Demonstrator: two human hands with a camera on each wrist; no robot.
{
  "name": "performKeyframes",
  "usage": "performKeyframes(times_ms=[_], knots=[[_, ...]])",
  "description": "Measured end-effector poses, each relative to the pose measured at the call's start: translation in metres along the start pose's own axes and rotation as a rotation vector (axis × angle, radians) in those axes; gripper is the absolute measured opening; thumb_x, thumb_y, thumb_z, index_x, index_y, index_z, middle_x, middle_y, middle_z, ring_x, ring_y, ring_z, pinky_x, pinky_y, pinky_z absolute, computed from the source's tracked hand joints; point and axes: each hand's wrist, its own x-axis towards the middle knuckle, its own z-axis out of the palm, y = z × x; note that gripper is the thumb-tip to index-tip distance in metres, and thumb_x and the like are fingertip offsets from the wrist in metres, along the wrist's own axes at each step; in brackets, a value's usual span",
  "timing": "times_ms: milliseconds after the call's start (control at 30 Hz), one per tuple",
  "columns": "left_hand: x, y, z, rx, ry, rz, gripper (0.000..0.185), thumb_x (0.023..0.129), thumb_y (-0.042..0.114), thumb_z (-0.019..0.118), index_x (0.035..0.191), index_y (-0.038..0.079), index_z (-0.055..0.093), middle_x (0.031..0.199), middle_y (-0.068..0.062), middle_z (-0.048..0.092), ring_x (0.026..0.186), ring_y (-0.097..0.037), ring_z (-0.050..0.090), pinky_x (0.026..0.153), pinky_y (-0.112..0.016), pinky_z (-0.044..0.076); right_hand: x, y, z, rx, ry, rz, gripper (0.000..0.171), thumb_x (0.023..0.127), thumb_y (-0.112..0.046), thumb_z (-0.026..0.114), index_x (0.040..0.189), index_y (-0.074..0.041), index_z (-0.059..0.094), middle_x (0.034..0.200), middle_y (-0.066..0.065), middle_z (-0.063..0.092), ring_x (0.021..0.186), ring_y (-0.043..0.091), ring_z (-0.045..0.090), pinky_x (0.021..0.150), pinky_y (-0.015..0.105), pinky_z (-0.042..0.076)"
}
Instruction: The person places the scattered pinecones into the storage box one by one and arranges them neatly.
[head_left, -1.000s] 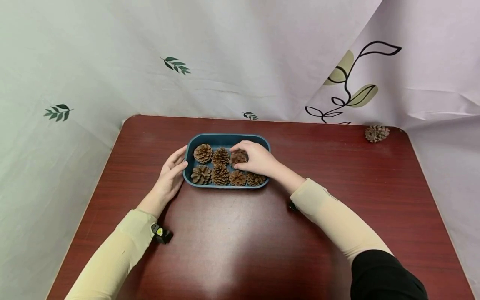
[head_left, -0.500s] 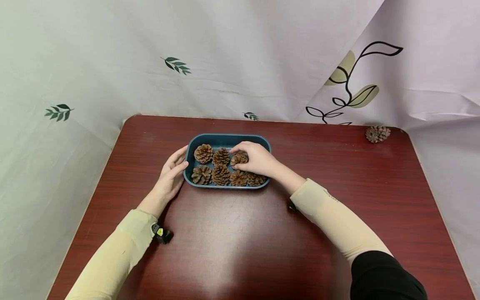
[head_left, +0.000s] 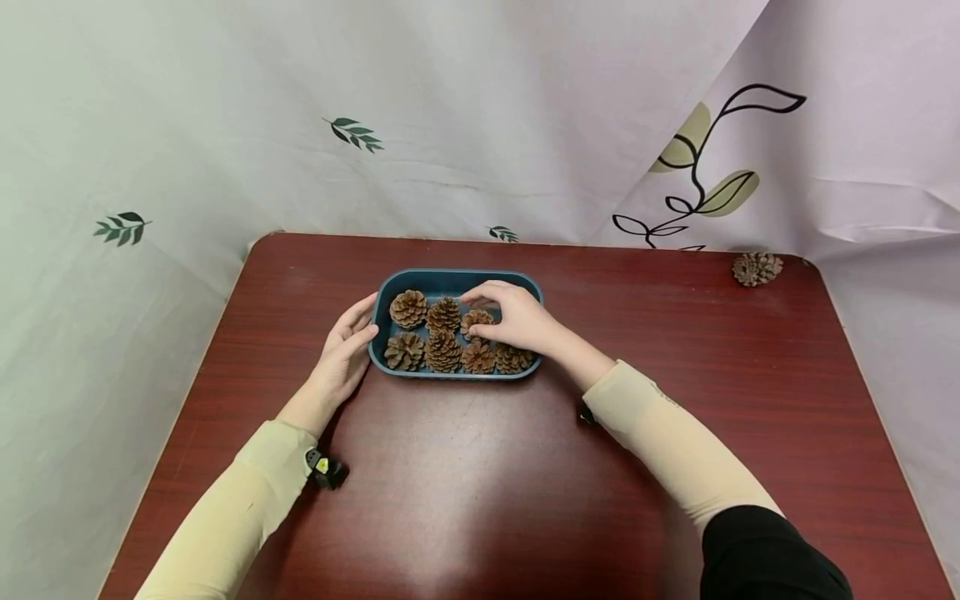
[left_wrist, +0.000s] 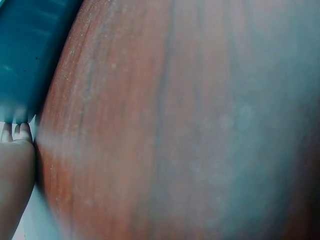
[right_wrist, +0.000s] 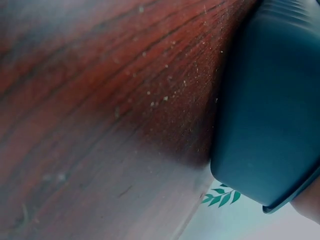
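A blue rectangular bin holds several brown pinecones in two rows. Against its left end rests my left hand, thumb at the rim and fingers along the outer wall; in the left wrist view its fingertips touch the bin's wall. My right hand reaches over the right part of the bin. A pinecone sits below its spread thumb and index finger, the thumb overlapping its lower edge. Near the front wall another pinecone lies below that thumb. The hand hides the bin's back right corner.
A lone pinecone lies at the far right corner of the reddish-brown table. Pale cloth with leaf prints hangs behind the table's back edge.
The pinecone under my right hand has settled lower in the bin, and the index finger has come away from it. My left hand stays at the bin's left end.
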Motion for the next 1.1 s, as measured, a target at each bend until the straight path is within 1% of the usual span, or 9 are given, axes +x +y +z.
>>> performKeyframes(times_ms=[67,233,400,567,833,933,1000,1100], knots=[[0.000,0.000,0.000,0.002,0.000,-0.001,0.054,0.111,0.001,0.046,0.163,0.011,0.037,0.146,0.011,0.060,0.127,-0.005,0.062,0.099,-0.022,0.054,-0.001,0.000,-0.001,0.046,0.015,-0.012,0.046,0.097,-0.013,0.080,0.140,-0.004,0.066,0.139,0.013,0.068,0.128,0.028,0.068,0.112,0.038,0.053],[0.000,0.000,0.000,0.012,-0.004,0.000,0.056,0.111,0.001,0.046,0.164,0.010,0.035,0.147,0.012,0.059,0.128,-0.005,0.061,0.101,-0.022,0.053,-0.005,-0.001,-0.006,0.151,0.066,-0.042,0.044,0.097,-0.008,0.079,0.139,-0.001,0.066,0.136,0.016,0.069,0.126,0.031,0.068,0.111,0.040,0.054],[0.000,0.000,0.000,0.013,-0.005,0.005,0.056,0.111,0.001,0.046,0.165,0.009,0.033,0.146,0.012,0.059,0.128,-0.005,0.061,0.101,-0.022,0.053,-0.013,0.001,-0.011,0.217,0.126,-0.066,0.042,0.098,-0.007,0.077,0.137,0.002,0.066,0.133,0.018,0.069,0.125,0.033,0.068,0.110,0.044,0.054],[-0.001,0.000,0.000,0.013,-0.004,0.004,0.057,0.111,0.000,0.046,0.165,0.009,0.032,0.146,0.014,0.059,0.129,-0.005,0.059,0.102,-0.021,0.052,-0.026,0.003,-0.019,0.272,0.192,-0.075,0.040,0.098,-0.003,0.076,0.136,0.005,0.066,0.130,0.021,0.069,0.122,0.037,0.068,0.110,0.048,0.054],[0.000,-0.001,0.000,0.013,-0.011,0.008,0.057,0.111,0.001,0.046,0.165,0.008,0.032,0.147,0.013,0.059,0.129,-0.005,0.059,0.102,-0.022,0.052,-0.049,0.008,-0.033,0.333,0.315,-0.065,0.038,0.096,0.004,0.075,0.132,0.008,0.067,0.131,0.022,0.069,0.121,0.037,0.069,0.109,0.039,0.055],[0.000,0.000,0.000,0.010,-0.005,0.008,0.057,0.110,0.000,0.047,0.165,0.008,0.033,0.146,0.013,0.059,0.129,-0.005,0.059,0.102,-0.021,0.052,-0.057,0.012,-0.039,0.350,0.355,-0.051,0.039,0.095,0.006,0.074,0.133,0.006,0.067,0.131,0.021,0.069,0.121,0.036,0.069,0.108,0.034,0.055],[0.000,-0.001,0.000,0.008,-0.001,0.009,0.057,0.110,0.000,0.047,0.165,0.008,0.034,0.146,0.013,0.059,0.129,-0.005,0.059,0.101,-0.021,0.052,-0.062,0.016,-0.043,0.366,0.381,-0.044,0.040,0.094,0.008,0.074,0.133,0.007,0.067,0.131,0.022,0.069,0.120,0.033,0.069,0.107,0.029,0.055],[0.000,-0.001,0.000,0.013,0.001,0.007,0.056,0.110,0.000,0.046,0.164,0.009,0.034,0.146,0.013,0.059,0.129,-0.005,0.059,0.101,-0.021,0.052,-0.070,0.022,-0.051,0.384,0.416,-0.031,0.041,0.093,0.010,0.074,0.133,0.008,0.066,0.131,0.026,0.068,0.118,0.022,0.070,0.105,0.025,0.056]])
